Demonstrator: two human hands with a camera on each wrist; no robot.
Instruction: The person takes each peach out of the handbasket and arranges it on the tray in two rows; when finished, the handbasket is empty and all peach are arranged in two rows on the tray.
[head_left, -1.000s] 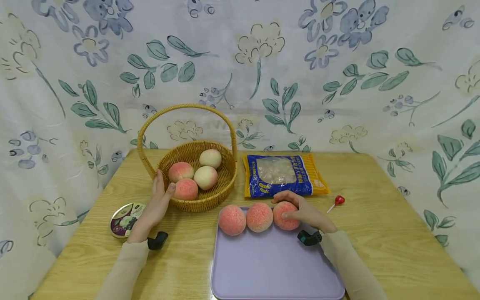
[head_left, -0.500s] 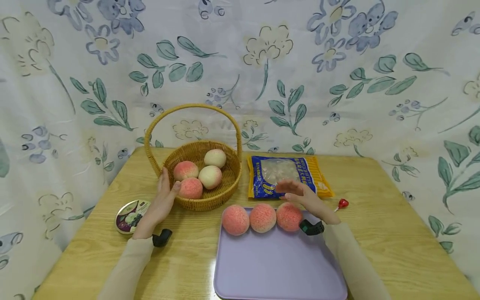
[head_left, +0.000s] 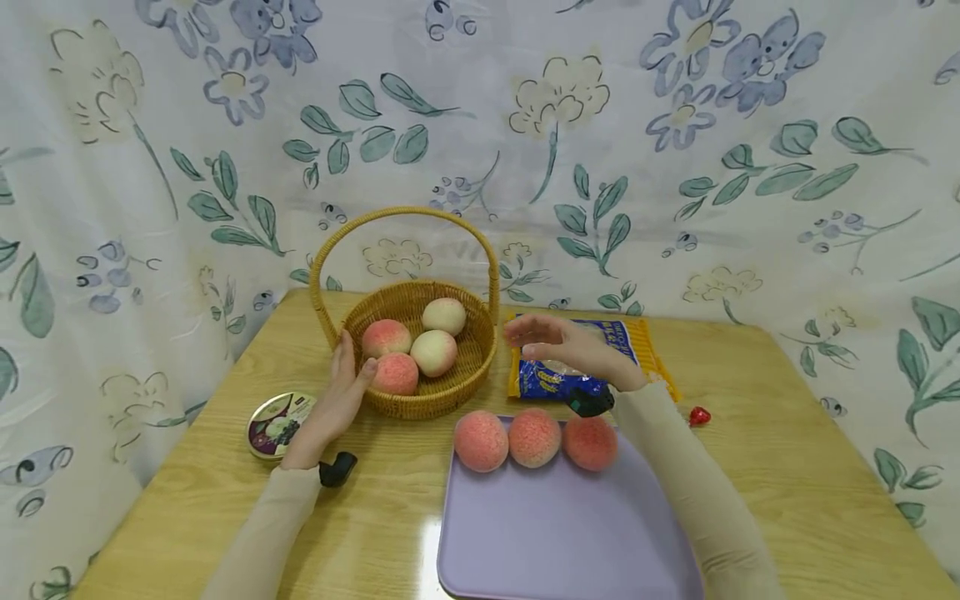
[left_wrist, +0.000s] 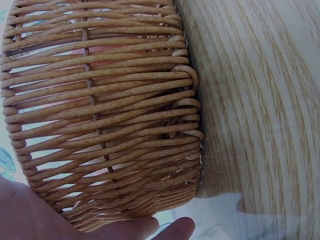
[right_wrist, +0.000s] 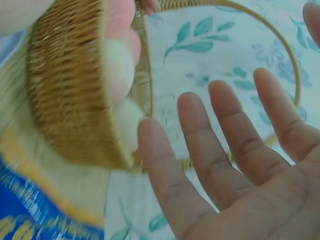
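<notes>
Four round, pink-and-cream balls (head_left: 434, 353) fill part of the tan wicker basket (head_left: 420, 406), far left on the wooden bench (head_left: 397, 517); three pink balls (head_left: 535, 437) line the lilac tray (head_left: 562, 533)'s far edge. The left hand (head_left: 339, 406), straight-fingered, touches the basket; the right hand (head_left: 573, 348), fingers apart, hovers above the blue-and-yellow plastic bag (head_left: 543, 385) (lettering too small to read).

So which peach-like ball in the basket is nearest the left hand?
The pink one at the front, just inside the basket's near rim, close to the left hand; the other three lie farther back.
</notes>
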